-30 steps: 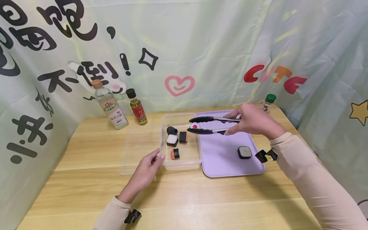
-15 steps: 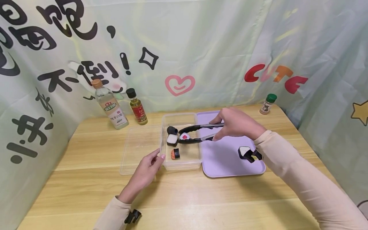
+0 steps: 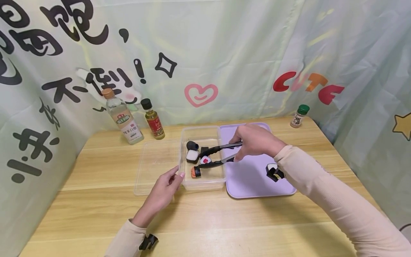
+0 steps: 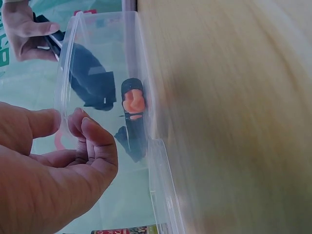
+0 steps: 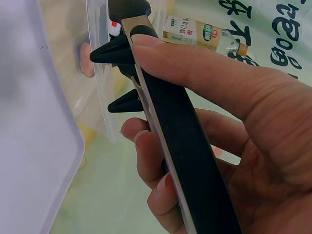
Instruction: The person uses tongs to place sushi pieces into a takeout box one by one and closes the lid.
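Note:
My right hand (image 3: 255,142) grips black tongs (image 3: 221,153), also seen close up in the right wrist view as tongs (image 5: 180,161) in the right hand (image 5: 234,107). Their tips pinch a white sushi piece with a red centre (image 3: 205,160) low inside the clear box (image 3: 203,184). In the box lie a black piece (image 3: 192,145), a white-topped piece (image 3: 192,156) and an orange salmon piece (image 3: 195,172). My left hand (image 3: 165,187) pinches the box's near left corner; the left wrist view shows the left hand (image 4: 63,165) by the box wall (image 4: 141,73).
A clear lid (image 3: 157,166) lies left of the box. A purple tray (image 3: 250,180) on the right carries one sushi piece (image 3: 272,167), partly hidden by my wrist mount. Two bottles (image 3: 123,119) (image 3: 153,121) stand at the back left, a small green-capped jar (image 3: 298,117) at the back right.
My right hand has carried the tongs with the red-centred piece left from above the tray edge and down into the box. The left hand has stayed at the corner.

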`<state>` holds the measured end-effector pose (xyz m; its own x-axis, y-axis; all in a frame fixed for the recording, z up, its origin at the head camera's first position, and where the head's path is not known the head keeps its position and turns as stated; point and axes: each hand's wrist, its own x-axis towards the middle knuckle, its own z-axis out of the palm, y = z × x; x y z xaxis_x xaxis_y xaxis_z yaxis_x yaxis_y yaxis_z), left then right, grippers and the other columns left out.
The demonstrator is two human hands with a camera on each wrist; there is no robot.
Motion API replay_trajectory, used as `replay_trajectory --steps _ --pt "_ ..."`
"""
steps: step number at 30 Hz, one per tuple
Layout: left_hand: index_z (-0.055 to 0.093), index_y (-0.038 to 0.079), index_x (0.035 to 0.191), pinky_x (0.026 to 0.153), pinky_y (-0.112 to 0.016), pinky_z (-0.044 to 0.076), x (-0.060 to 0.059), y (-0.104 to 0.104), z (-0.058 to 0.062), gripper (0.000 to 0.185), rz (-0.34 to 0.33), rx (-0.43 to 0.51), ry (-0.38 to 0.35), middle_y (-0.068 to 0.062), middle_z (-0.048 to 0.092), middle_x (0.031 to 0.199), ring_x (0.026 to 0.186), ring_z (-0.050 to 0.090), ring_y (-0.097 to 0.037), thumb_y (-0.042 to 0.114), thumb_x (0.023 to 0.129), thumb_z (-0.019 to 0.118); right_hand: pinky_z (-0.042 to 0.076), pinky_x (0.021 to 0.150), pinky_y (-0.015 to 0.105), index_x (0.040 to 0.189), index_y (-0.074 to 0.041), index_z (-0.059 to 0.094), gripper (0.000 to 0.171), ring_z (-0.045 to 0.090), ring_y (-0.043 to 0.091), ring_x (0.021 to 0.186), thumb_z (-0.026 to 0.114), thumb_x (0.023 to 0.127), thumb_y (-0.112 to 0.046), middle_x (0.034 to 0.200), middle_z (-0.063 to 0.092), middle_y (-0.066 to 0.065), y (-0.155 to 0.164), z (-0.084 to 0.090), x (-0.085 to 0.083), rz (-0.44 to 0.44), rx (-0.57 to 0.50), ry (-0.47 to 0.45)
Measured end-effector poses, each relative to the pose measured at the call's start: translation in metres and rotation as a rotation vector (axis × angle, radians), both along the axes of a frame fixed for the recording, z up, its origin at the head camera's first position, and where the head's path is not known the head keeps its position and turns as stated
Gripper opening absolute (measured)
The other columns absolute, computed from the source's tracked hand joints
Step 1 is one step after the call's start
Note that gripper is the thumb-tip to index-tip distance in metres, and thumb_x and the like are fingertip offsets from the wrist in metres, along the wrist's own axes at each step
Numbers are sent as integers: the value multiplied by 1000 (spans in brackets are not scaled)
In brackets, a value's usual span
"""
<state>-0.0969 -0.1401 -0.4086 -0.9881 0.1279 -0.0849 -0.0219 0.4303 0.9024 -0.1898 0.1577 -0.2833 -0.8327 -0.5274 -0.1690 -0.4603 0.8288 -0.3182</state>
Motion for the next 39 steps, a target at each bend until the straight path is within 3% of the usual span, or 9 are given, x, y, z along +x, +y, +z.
replay_trajectory --steps 14,26,32,39 --pt "39 -2 153 50 -25 36 1 1 1 59 -7 9 0 -11 56 78 61 44 -14 31 107 54 42 62 31 98 -12 83 37 53 14 71 96 65 -24 89 75 -6 -3 -3 0 34 31 11" --pt "39 -3 153 51 -26 36 0 0 1 59 -10 7 5 -13 56 78 61 44 -14 32 107 54 43 65 31 110 -9 80 49 55 15 76 95 67 -27 109 76 4 4 4 3 -3 26 -8" --pt "39 -3 153 51 -26 37 0 0 0 59 -1 -11 10 -10 56 76 61 45 -15 32 107 54 41 68 34 114 -6 78 52 47 18 71 94 69 -27 117 74 7 17 12 7 -54 -41 -34" --pt "39 -2 153 53 -25 37 0 1 1 57 2 -12 -10 -14 57 79 63 46 -17 29 107 53 45 69 35 118 -7 76 58 62 24 102 95 69 -29 122 71 13 46 17 16 -128 -118 -29"
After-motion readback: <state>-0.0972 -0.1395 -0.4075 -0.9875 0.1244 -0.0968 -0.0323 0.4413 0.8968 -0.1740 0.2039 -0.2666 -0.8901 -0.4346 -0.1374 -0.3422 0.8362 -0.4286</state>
